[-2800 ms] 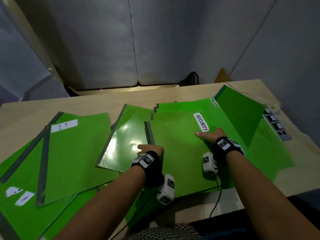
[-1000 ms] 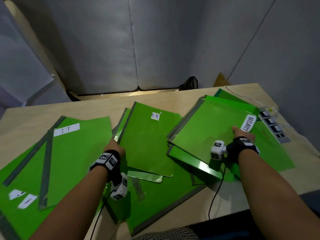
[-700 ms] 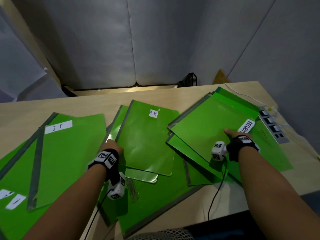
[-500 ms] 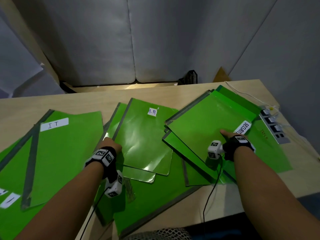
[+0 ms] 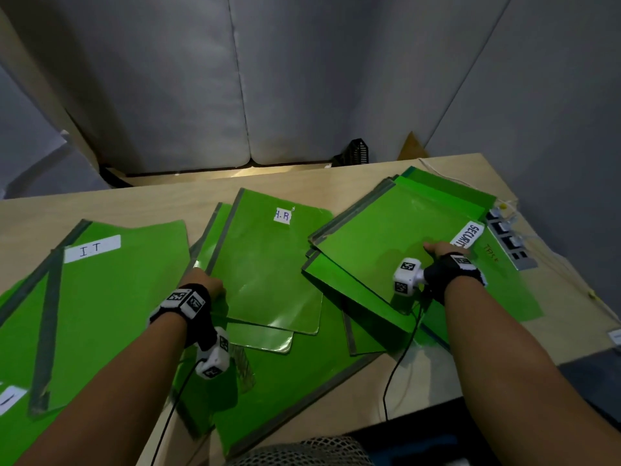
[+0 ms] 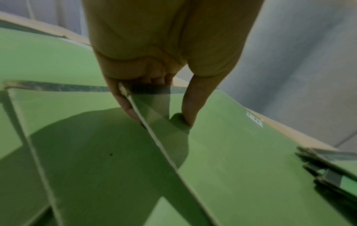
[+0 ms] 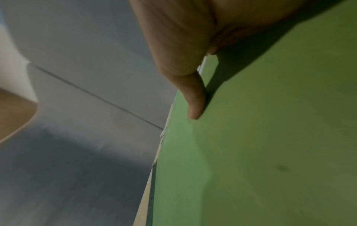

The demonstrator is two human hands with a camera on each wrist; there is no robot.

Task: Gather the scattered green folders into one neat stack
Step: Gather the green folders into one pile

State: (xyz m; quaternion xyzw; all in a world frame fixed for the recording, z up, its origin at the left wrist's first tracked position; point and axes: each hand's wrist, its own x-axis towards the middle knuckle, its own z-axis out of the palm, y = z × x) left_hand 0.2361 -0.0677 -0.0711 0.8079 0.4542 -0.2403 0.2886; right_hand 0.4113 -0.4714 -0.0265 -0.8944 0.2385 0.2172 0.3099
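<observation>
Green folders lie scattered over the wooden table (image 5: 168, 203). My left hand (image 5: 205, 284) pinches the left spine edge of the H.R folder (image 5: 268, 264), thumb on top and fingers under it, as the left wrist view shows (image 6: 160, 116). My right hand (image 5: 443, 250) holds the SECURITY folder (image 5: 386, 237) by its right edge. Its thumb (image 7: 195, 99) lies on the cover and the fingers are hidden below. That folder tops a small pile. The IT folder (image 5: 117, 297) lies at the left over others.
A large folder (image 5: 285, 391) lies underneath at the front and hangs over the table's near edge. A grey power strip (image 5: 507, 240) with cables sits by the right edge, next to a flat folder (image 5: 504, 284). Grey panels stand behind the table.
Since the earliest frame my right hand has drawn the SECURITY folder to the right, uncovering the H.R folder, and my left hand has gone to that folder's left edge. Over the last second little moves.
</observation>
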